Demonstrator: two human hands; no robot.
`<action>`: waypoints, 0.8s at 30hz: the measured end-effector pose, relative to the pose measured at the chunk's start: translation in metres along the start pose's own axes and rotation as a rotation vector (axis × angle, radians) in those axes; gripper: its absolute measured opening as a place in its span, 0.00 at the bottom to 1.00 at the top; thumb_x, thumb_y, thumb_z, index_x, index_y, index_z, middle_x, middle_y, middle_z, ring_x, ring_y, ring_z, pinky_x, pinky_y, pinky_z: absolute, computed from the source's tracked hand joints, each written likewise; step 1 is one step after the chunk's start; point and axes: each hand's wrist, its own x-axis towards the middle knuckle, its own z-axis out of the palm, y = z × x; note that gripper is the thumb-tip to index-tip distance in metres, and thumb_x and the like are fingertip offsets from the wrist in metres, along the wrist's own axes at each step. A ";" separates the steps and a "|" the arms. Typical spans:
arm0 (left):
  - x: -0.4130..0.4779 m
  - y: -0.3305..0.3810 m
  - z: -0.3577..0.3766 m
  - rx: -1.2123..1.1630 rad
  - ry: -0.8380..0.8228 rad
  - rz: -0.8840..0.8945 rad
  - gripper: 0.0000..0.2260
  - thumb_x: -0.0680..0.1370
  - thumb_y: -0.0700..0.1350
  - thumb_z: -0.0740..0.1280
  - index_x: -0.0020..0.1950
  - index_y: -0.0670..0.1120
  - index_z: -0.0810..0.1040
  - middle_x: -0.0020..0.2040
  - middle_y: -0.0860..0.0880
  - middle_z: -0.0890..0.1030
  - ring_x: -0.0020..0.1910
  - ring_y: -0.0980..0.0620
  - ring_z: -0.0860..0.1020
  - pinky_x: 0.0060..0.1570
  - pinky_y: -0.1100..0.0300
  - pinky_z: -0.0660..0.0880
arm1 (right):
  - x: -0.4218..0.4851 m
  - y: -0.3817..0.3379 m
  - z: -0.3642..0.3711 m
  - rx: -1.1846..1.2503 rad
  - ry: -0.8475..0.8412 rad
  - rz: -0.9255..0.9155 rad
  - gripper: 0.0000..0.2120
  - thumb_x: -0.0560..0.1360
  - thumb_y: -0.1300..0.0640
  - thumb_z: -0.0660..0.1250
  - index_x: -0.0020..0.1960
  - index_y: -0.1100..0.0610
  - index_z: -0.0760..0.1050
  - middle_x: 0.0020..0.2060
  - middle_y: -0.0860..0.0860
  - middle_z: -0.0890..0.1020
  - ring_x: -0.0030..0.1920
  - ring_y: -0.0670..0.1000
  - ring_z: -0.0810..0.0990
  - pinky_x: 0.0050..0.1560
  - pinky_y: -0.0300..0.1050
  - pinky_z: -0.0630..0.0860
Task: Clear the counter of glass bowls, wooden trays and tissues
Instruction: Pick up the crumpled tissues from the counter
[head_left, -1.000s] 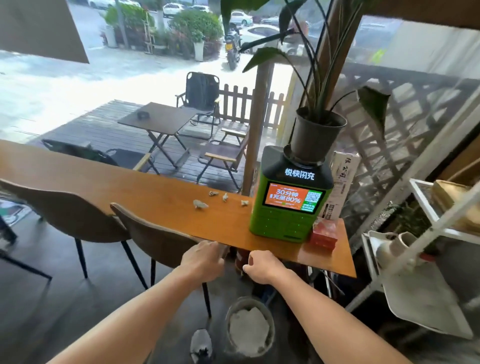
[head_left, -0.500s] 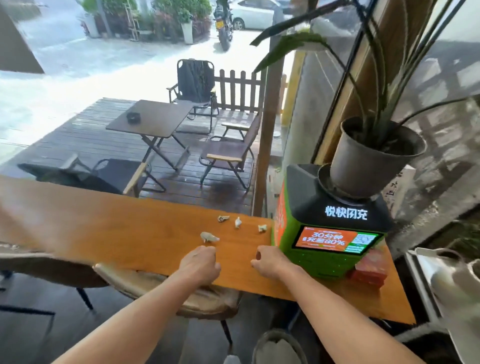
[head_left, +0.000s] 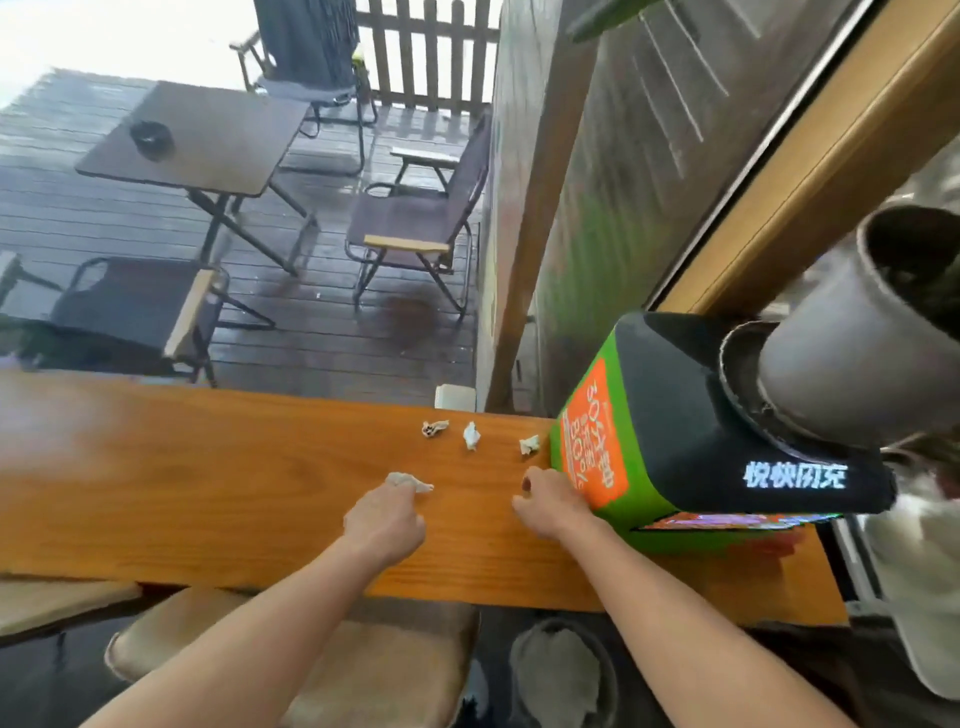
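Grip: left hand (head_left: 387, 525) lies knuckles-up on the counter (head_left: 208, 493), fingers curled over the near end of the nearest tissue (head_left: 411, 480). The fingertips are hidden, so whether the pinch has closed cannot be told. Right hand (head_left: 550, 503) is curled with the thumb out and nothing seen in it; it is just beside the green charging station (head_left: 587, 457).

Task items: three more tissue scraps (head_left: 470, 435) lie in a row near the counter's far edge, the rightmost close to the station. No glass bowls or wooden trays in view.

Risks (judgement):
- The scraps are light, so a sweeping hand could flick them over the far edge.
- The rightmost scrap could get pushed against the station's base.
- A plant pot (head_left: 841, 332) sits on the station, and a nudge from the right hand could unsettle it.
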 end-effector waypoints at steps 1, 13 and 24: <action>0.009 -0.002 0.000 -0.006 0.005 0.008 0.15 0.77 0.45 0.59 0.62 0.48 0.76 0.63 0.49 0.78 0.57 0.45 0.78 0.51 0.51 0.77 | 0.006 -0.001 0.001 -0.004 -0.003 0.021 0.18 0.79 0.49 0.62 0.64 0.56 0.73 0.59 0.55 0.77 0.56 0.56 0.78 0.57 0.52 0.77; 0.087 -0.018 0.034 -0.041 0.022 -0.034 0.21 0.78 0.59 0.63 0.69 0.54 0.68 0.65 0.46 0.71 0.59 0.41 0.74 0.48 0.51 0.77 | 0.092 -0.023 0.017 0.009 0.201 0.104 0.28 0.79 0.51 0.63 0.78 0.50 0.60 0.74 0.58 0.62 0.71 0.61 0.66 0.69 0.56 0.70; 0.098 -0.032 0.046 -0.128 0.006 0.071 0.06 0.82 0.46 0.60 0.56 0.50 0.76 0.59 0.46 0.73 0.47 0.47 0.78 0.43 0.56 0.79 | 0.109 -0.013 0.055 0.004 0.213 0.130 0.15 0.80 0.59 0.60 0.65 0.50 0.72 0.62 0.54 0.69 0.59 0.56 0.68 0.56 0.52 0.75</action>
